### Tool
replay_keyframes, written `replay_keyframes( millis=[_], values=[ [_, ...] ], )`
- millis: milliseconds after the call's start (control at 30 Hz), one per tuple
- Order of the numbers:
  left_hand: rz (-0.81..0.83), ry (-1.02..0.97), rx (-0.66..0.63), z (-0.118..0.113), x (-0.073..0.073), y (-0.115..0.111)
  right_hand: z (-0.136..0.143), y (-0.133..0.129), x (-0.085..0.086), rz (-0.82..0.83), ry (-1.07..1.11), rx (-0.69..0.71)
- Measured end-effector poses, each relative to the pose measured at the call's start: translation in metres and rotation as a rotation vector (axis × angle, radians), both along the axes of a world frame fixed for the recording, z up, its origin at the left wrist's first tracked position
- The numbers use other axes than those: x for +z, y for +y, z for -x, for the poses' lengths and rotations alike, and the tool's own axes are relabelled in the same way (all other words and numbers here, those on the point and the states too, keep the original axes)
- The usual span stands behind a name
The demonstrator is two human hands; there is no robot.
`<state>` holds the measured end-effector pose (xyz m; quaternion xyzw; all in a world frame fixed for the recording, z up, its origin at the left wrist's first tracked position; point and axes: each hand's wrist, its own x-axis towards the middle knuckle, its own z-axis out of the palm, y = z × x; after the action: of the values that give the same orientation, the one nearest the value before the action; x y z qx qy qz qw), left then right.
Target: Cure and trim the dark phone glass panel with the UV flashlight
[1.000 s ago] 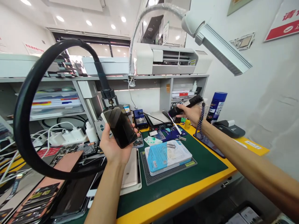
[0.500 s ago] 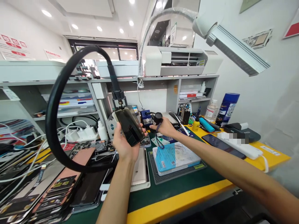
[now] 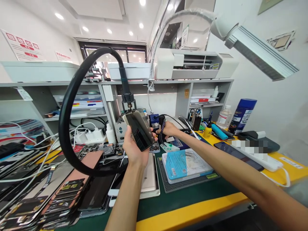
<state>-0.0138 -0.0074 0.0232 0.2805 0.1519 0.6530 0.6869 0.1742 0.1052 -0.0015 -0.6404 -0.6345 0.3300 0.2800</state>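
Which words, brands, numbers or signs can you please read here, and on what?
"MI": gold rectangular phone.
Unreadably small or blurred: white wall posters with red print; blue-and-white rectangular plastic box; tall blue cylindrical can; clear plastic bottle's label; white table sticker.
Nothing readable: held black rectangular phone.

The right hand (image 3: 169, 129), which a second ago was out over the tabletop's (image 3: 204, 208) far right, has swung left to near the smartphone (image 3: 141, 130). The black flashlight (image 3: 162, 120) in its fingers, then stretched sideways, now points one end toward the viewer, its braided lanyard (image 3: 163, 130) hanging beneath. At the right, the white power strip (image 3: 255, 154) and teal tube (image 3: 219, 131) are uncovered. The view has turned left, bringing in a red-lettered notice (image 3: 25, 47).
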Motion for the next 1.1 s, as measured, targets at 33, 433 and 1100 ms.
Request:
replay_keyframes(
  millis=[33, 433, 1100],
  values=[
    [0.0, 0.005, 0.002, 0.0, 0.0, 0.0, 0.0, 0.0, 0.001, 0.003, 0.005, 0.009],
    [-0.011, 0.037, -0.005, -0.001, -0.002, 0.001, 0.0, -0.003, 0.003, -0.002, -0.034, -0.001],
    [0.054, 0.19, -0.065, -0.025, -0.004, -0.009, -0.017, -0.13, 0.036, -0.314, 0.02, 0.092]
  ],
)
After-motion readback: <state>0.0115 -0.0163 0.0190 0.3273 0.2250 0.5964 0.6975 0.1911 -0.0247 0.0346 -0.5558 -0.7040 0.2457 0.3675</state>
